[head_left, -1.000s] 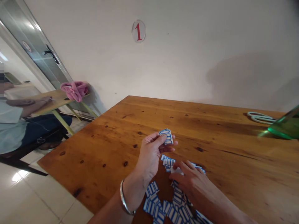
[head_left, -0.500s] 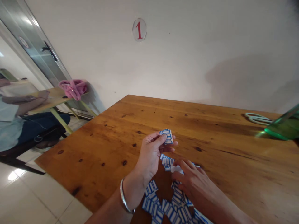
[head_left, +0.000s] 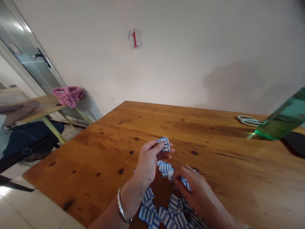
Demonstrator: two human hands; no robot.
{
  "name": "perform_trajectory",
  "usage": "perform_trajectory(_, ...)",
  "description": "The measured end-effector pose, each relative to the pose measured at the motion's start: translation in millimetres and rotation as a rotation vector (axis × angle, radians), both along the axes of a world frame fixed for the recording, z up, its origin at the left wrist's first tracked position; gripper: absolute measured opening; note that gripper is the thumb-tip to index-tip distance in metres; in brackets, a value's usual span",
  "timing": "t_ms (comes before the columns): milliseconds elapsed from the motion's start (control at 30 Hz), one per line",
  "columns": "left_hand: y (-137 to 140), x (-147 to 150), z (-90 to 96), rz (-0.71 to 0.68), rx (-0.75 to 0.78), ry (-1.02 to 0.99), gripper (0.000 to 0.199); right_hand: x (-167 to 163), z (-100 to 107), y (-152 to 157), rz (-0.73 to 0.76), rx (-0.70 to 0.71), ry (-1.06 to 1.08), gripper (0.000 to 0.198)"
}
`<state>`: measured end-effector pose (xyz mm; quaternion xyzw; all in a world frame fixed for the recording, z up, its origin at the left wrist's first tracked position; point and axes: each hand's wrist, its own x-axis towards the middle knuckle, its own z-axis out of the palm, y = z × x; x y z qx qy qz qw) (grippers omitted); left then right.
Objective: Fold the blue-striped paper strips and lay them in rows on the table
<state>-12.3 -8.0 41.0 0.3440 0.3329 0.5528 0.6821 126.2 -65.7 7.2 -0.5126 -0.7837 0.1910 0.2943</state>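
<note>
My left hand, with a silver bangle at the wrist, is closed on a small stack of blue-and-white patterned cards, thumb on top. My right hand is lower and to the right, its fingers drawn together over the loose cards. At its fingertips shows the pale side of a card, which it seems to pinch; slight blur hides the exact grip. One spread of cards lies just beyond my right fingertips. A larger loose heap of cards lies at the bottom, partly hidden by my forearms.
On the wooden table, a green bottle stands at the right beside a dark flat object and a coiled white cable. Left, a person's arms rest on another table bearing a pink fluffy item.
The view has shifted to the right, so more of the bottle and the dark object shows. My right fingers have closed in near the pale card. My left hand keeps its stack.
</note>
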Motion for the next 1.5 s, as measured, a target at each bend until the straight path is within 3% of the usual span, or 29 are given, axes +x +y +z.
perform_trajectory(100, -1.5, 2.7, -2.1, -0.021, -0.012, 0.022, 0.013, 2.7, 1.3, 4.2, -0.154, -0.167, 0.427, 0.006)
perform_trajectory(167, -2.5, 4.6, -3.1, -0.045, -0.021, 0.041, 0.013, 4.2, 2.0, 6.7, -0.166, -0.288, 0.685, 0.019)
perform_trajectory(233, -3.4, 6.2, -4.5, -0.069, -0.026, 0.062, 0.014, 5.1, 2.1, 7.9, -0.165, -0.398, 0.876, 0.019)
perform_trajectory(367, -5.3, 8.1, -7.9, -0.092, -0.028, 0.095, 0.014, 6.1, -0.4, 7.2, -0.194, -0.552, 1.086, 0.02)
perform_trajectory(467, -6.1, 8.5, -9.7, -0.098, -0.031, 0.109, 0.015, 7.7, -4.2, 7.1, -0.199, -0.589, 1.195, 0.018)
perform_trajectory(833, -5.6, 13.4, -13.7, -0.11, -0.061, 0.184, 0.017, 10.5, 1.4, 7.3, -0.313, -0.579, 1.232, 0.017)
perform_trajectory(1000, -5.9, 18.1, -20.1, -0.122, -0.047, 0.204, 0.015, 13.3, 3.2, 7.7, -0.398, -0.49, 1.25, 0.019)
perform_trajectory(1367, -16.9, 27.1, -17.9, -0.181, -0.084, 0.14, 0.018, 9.6, 6.0, 5.6, -0.371, -0.435, 1.309, 0.018)
perform_trajectory(1500, -17.4, 28.6, -20.0, -0.197, -0.093, 0.165, 0.021, 9.1, 7.1, 4.5, -0.354, -0.474, 1.323, 0.02)
